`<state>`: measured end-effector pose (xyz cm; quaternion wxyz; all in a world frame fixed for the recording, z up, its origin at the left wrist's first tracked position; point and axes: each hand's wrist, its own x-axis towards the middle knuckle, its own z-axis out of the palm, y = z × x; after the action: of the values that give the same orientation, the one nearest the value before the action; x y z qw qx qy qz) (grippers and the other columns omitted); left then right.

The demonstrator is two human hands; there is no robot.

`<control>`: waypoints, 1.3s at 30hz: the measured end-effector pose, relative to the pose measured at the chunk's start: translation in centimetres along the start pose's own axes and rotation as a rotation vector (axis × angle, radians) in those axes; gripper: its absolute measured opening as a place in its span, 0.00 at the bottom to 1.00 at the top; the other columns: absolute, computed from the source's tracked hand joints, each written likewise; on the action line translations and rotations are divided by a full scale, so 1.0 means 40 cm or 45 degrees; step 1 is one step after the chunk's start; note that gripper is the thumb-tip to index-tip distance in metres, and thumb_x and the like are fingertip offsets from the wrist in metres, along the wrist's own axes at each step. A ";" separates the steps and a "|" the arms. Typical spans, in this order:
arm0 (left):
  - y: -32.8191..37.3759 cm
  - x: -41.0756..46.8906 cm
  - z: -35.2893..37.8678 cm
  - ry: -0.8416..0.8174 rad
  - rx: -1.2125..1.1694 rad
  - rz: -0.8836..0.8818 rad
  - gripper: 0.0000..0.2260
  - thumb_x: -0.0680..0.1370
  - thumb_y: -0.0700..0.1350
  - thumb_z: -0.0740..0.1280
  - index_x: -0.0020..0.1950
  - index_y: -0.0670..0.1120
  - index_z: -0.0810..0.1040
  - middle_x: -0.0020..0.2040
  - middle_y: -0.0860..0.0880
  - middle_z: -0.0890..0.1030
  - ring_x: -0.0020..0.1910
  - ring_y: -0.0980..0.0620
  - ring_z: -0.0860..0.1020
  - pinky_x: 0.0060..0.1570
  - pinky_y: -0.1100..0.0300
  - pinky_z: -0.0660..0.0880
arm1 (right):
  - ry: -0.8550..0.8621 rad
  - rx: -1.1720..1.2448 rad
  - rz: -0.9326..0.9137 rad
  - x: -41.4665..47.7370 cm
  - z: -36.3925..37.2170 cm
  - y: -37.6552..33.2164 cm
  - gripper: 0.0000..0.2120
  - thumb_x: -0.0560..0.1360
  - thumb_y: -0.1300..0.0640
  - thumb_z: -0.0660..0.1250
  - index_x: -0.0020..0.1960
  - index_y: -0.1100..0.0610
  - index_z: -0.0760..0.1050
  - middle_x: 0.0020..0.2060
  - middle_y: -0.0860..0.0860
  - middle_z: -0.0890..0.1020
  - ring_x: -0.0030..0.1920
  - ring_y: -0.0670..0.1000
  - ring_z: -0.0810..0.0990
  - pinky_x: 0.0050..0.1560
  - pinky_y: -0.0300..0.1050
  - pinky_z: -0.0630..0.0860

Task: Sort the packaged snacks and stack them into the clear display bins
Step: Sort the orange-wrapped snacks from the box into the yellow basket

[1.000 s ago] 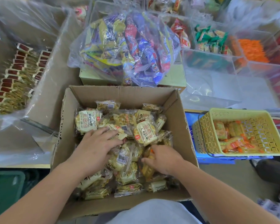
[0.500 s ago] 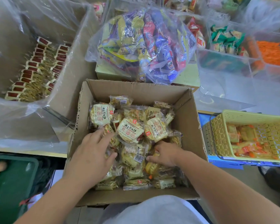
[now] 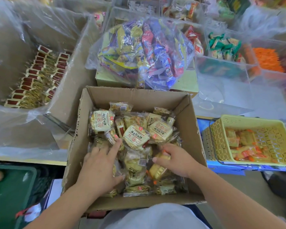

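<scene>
**Carton of wrapped biscuits, both hands in the pile**

Item 1. Left hand (image 3: pixel 99 169): palm down, fingers spread wide and mostly straight, resting on the heap of snack packets (image 3: pixel 135 162) and gripping nothing. A cream packet with a printed label (image 3: pixel 135 137) lies just beyond the index fingertip (image 3: pixel 118 142), touching it or nearly so.

Item 2. Right hand (image 3: pixel 175 160): fingers and thumb curled narrow about a yellow packet (image 3: pixel 158 171), which sits under the thumb and against the palm, low in the pile. More wrapped packets lie in front of its knuckles and beneath its wrist.

Item 3. Cardboard box (image 3: pixel 193 129): open-topped, walls rising on all sides of both hands and holding all the loose packets between and beyond them.

Item 4. Plastic bag (image 3: pixel 144 52) of mixed yellow, blue and red snacks: beyond both hands, past the far wall of the box.

Item 5. Clear display bins (image 3: pixel 224 68): well beyond and to the right of the right hand, holding green-wrapped and orange goods.

Item 6. Yellow basket (image 3: pixel 254 120): to the right of the right hand, outside the box, with orange-trimmed packets inside.
</scene>
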<state>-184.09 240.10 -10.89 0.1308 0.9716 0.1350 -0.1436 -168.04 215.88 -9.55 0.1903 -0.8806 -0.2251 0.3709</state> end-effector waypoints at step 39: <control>0.386 -0.018 -0.026 0.033 -0.225 -0.792 0.49 0.68 0.70 0.74 0.82 0.51 0.60 0.78 0.44 0.67 0.75 0.41 0.68 0.71 0.46 0.70 | 0.597 -0.052 -0.429 -0.155 -0.322 0.375 0.16 0.78 0.46 0.68 0.63 0.50 0.78 0.60 0.46 0.75 0.56 0.48 0.77 0.54 0.42 0.72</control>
<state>-179.85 225.92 -6.37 0.1628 0.8705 0.4390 -0.1519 -158.54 198.00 -5.16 0.2782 -0.8963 -0.3255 0.1156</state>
